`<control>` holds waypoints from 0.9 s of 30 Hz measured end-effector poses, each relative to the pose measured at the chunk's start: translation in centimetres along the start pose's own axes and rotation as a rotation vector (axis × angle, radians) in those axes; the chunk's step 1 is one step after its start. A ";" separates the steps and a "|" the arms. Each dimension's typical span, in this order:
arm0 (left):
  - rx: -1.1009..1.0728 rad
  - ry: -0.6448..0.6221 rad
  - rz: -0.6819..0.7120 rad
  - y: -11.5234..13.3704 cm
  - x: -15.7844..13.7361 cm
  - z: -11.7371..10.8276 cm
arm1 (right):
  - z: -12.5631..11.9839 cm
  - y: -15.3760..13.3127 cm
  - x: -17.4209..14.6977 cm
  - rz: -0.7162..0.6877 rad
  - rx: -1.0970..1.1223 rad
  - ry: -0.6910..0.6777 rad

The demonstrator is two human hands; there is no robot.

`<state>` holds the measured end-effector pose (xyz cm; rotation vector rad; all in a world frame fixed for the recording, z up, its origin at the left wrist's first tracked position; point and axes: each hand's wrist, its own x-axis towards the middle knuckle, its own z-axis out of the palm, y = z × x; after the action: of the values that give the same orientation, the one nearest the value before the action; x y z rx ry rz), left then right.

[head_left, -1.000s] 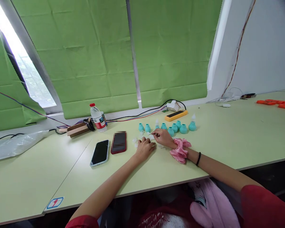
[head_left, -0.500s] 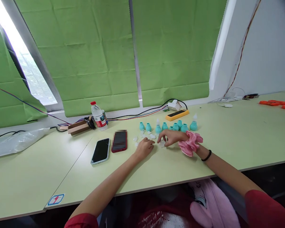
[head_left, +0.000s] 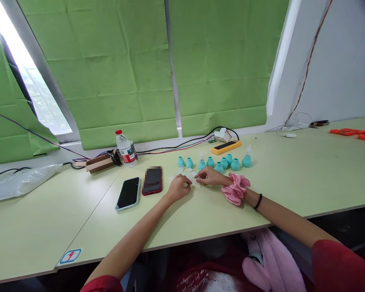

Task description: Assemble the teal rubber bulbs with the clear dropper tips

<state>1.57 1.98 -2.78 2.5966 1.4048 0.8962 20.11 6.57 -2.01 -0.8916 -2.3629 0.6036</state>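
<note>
My left hand (head_left: 179, 187) rests on the table with its fingers curled beside small translucent white pieces (head_left: 191, 170); what its fingertips hold, if anything, is too small to make out. Close by on the right, my right hand (head_left: 211, 177) has thumb and fingers pinched on a clear whitish piece (head_left: 195, 181). Behind the hands stand several turquoise bulb-shaped bottles (head_left: 219, 166), most with an open neck. A translucent pointed nozzle tops the rightmost bottle (head_left: 247, 161), and another tops a bottle (head_left: 202, 164) nearer the middle.
Two phones, one in a light case (head_left: 128, 194) and one in a red case (head_left: 152, 181), lie left of my hands. A water bottle (head_left: 126, 149), an open cardboard box (head_left: 99, 163) and a yellow device (head_left: 226, 147) are farther back. Orange scissors (head_left: 349, 132) lie far right.
My right hand has moved left, bringing a translucent piece closer to my left hand. My left hand has shifted slightly left, its fingers more curled.
</note>
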 end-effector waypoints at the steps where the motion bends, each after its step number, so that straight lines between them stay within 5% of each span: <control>1: 0.054 -0.012 0.030 0.0 0.0 -0.2 | 0.1 0.1 0.0 -0.008 0.009 0.002; 9: 0.134 -0.182 0.034 0.5 -0.1 -1.4 | 1.0 0.7 0.1 0.066 0.224 -0.032; 27: 0.036 -0.006 0.067 0.2 0.2 -1.6 | 1.1 0.0 0.0 0.065 0.327 -0.089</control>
<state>0.93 1.68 -1.31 2.6857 1.3524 0.8779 19.44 6.30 -2.81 -0.8090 -2.2285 1.0397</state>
